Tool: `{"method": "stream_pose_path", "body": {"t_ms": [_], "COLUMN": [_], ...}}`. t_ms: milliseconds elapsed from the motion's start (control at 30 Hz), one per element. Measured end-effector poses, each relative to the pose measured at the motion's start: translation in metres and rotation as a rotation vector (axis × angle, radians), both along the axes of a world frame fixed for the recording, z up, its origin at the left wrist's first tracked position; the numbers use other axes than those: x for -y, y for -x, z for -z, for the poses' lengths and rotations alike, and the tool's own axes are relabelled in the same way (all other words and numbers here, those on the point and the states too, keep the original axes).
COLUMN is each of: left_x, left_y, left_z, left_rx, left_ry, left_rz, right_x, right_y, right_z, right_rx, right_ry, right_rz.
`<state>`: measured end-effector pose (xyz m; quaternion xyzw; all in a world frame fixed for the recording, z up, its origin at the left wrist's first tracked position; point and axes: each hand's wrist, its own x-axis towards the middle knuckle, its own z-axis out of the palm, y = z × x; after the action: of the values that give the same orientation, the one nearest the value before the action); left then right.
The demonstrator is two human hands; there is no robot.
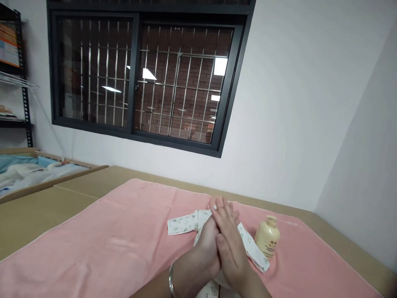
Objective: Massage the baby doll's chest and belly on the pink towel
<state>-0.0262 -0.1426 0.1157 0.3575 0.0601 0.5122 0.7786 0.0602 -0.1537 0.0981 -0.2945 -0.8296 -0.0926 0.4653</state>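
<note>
My left hand (207,244) and my right hand (228,240) are pressed palm to palm above a pink towel (124,236). Their fingers are stretched out flat and nothing shows between them. My left wrist carries a metal bangle (171,279). Under the hands lies a small white printed baby garment (186,223), partly hidden by them. A cream pump bottle (268,238) stands upright just right of my right hand, apart from it.
The towel covers a tan surface (46,207) that meets a white wall at the back and right. A wooden-edged cot with light bedding (27,171) sits at the far left below a dark shelf rack (18,74). A barred window (145,74) fills the wall.
</note>
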Motion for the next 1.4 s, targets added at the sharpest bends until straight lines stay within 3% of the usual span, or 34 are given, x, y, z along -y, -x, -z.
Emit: {"method": "stream_pose_path", "body": {"t_ms": [100,200,300,500,600,733,833,967,1067,1167,1267,1333,1400], "left_x": [0.017,0.022,0.013,-0.006,-0.003,0.009,0.015,0.005,-0.024,-0.066,-0.106,-0.124,-0.134], "left_y": [0.000,0.007,0.015,0.020,0.013,-0.007,-0.017,-0.014,-0.004,0.001,-0.004,-0.010,-0.017], "left_z": [-0.006,-0.010,-0.009,-0.005,0.001,0.012,0.014,0.010,0.014,0.035,0.075,0.105,0.131], "left_rx": [-0.077,-0.162,-0.230,-0.303,-0.438,-0.577,-0.518,-0.333,-0.315,-0.479,-0.757,-0.899,-0.975], "left_ry": [-0.008,-0.027,-0.024,-0.180,-0.276,-0.335,-0.356,-0.202,-0.121,-0.088,-0.192,-0.297,-0.333], "left_rz": [-0.122,-0.234,-0.319,-0.519,-0.658,-0.501,-0.357,-0.240,-0.217,-0.416,-0.676,-0.763,-0.837], "right_x": [-0.028,-0.039,-0.024,0.010,0.014,0.013,-0.001,-0.043,-0.080,-0.108,-0.125,-0.131,-0.135], "right_y": [-0.013,-0.007,0.013,0.035,0.031,0.015,0.003,-0.014,-0.028,-0.040,-0.046,-0.047,-0.048], "right_z": [0.001,0.014,0.030,0.061,0.058,0.024,0.006,0.012,0.031,0.053,0.072,0.081,0.086], "right_rx": [-0.054,-0.188,-0.329,-0.504,-0.623,-0.770,-0.692,-0.316,-0.126,-0.044,0.038,0.155,0.246], "right_ry": [-0.101,-0.001,0.217,0.483,0.600,0.602,0.396,-0.004,0.034,0.216,0.483,0.608,0.634], "right_rz": [0.031,0.093,0.094,-0.118,-0.224,-0.189,-0.147,-0.063,0.004,0.159,0.375,0.389,0.349]}}
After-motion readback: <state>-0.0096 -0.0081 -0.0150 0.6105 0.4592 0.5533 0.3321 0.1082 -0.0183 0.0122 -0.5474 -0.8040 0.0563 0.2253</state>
